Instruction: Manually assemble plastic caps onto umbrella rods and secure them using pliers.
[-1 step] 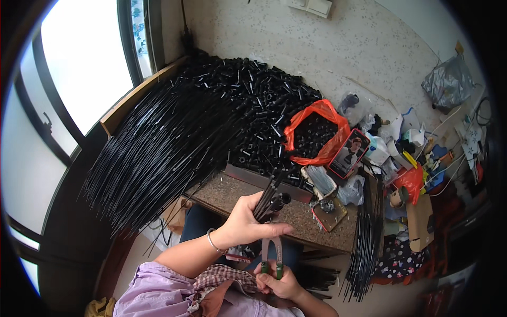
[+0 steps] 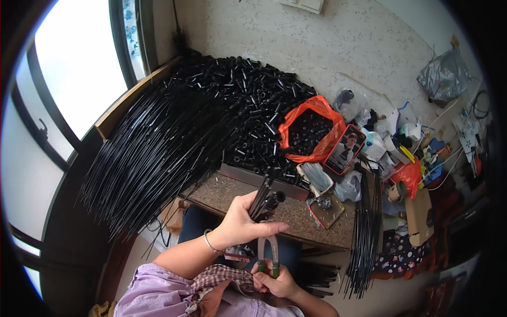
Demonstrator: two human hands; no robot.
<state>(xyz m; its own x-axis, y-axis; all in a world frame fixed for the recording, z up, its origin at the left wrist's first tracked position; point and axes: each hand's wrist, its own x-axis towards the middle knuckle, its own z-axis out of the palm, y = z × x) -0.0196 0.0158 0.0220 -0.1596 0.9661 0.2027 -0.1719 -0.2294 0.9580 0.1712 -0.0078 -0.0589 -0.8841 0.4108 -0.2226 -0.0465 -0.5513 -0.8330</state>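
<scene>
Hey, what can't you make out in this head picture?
All in the head view:
Green-handled tool: upper end, hidden by the left hand.
Black rods: lower ends, hidden by that hand.
Orange bag: bottom, covered by small black parts.
Right forearm: cut off by the lower edge.

Bright window (image 2: 79, 58) at left, pale patterned wall (image 2: 253, 34) behind 1 speckled brown table (image 2: 212, 194), pale floor (image 2: 388, 291) below

Pretty dark palette tbh: held rods (image 2: 259, 198) and heaped tubes (image 2: 248, 95) all black, pliers (image 2: 274, 249) grey with green grips (image 2: 275, 270), open bag (image 2: 284, 136) bright orange-red, tabletop (image 2: 211, 191) speckled brown, shirt (image 2: 153, 290) plain lilac, cloth (image 2: 227, 277) reddish-brown check.
</scene>
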